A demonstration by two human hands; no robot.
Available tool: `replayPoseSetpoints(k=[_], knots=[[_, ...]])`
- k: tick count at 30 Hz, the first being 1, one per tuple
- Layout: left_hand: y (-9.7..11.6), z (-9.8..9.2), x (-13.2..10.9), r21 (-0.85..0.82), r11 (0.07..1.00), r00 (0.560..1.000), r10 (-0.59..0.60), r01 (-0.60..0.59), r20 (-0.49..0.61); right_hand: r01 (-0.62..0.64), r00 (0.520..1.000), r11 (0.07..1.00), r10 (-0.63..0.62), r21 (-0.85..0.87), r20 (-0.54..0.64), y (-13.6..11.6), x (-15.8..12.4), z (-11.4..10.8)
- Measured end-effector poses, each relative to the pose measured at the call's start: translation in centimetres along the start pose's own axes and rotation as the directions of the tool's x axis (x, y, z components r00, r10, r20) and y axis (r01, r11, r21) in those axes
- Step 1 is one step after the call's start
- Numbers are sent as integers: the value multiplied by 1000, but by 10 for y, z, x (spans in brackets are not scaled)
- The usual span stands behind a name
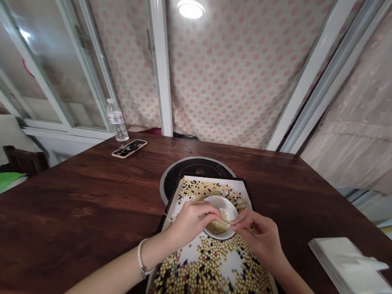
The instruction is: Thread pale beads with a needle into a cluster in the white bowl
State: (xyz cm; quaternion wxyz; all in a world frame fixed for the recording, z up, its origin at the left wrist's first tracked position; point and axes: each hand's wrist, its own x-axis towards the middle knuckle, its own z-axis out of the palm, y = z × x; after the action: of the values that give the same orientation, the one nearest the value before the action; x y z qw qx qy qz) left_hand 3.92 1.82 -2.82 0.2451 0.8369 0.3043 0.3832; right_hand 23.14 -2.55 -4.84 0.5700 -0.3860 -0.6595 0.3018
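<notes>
A white bowl (pixel 233 210) with small round pale-yellow beads or beans (pixel 217 226) in it stands on a shallow, dark-edged tray (pixel 186 254). Over the bowl, my left hand (pixel 193 217) is closed, thumb and fingers pinched together. My right hand (pixel 260 232) faces it, also in a pinch. Between the two sets of fingertips runs a thin strand (pixel 225 221), held by both hands; I cannot tell whether it is thread, wire or a needle. Many more yellow, black and a few reddish pieces (pixel 204 289) lie loose across the tray around the bowl.
Behind the tray, a round black hob plate (pixel 194 165) is set in the dark wooden table (pixel 107 221). A water bottle (pixel 117 121) and a phone (pixel 130 148) are at the back left. A tissue pack (pixel 343 265) lies on the right. Curtained windows (pixel 229 76) close off the far side.
</notes>
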Motion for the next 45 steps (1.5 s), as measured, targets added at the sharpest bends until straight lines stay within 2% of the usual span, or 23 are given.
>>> replayPoseSetpoints(k=[10,16,22,28,32,39,45], knots=[[4,1,1,-24,1000,1000,-13,13,-21,11,1000,999,-10,48,-30,0,0,0],[6,2,0,-44,999,1000,29,-29,-6,5,999,998,-2,62,-48,1,0,1],[9,0,0,-40,998,998,53,-52,18,-11,999,1000,11,-7,-50,-2,-1,2],[7,1,0,2,998,998,70,-70,2,-52,998,999,52,0,-22,-2,0,2],[1,1,-1,48,993,994,107,-106,-27,-98,995,993,100,-72,18,-2,2,3],[-2,3,-2,114,984,988,144,-137,-49,-57,998,986,62,-156,25,1,3,4],[-1,4,-2,128,984,992,124,-124,8,-157,988,977,157,-144,-13,5,3,3]])
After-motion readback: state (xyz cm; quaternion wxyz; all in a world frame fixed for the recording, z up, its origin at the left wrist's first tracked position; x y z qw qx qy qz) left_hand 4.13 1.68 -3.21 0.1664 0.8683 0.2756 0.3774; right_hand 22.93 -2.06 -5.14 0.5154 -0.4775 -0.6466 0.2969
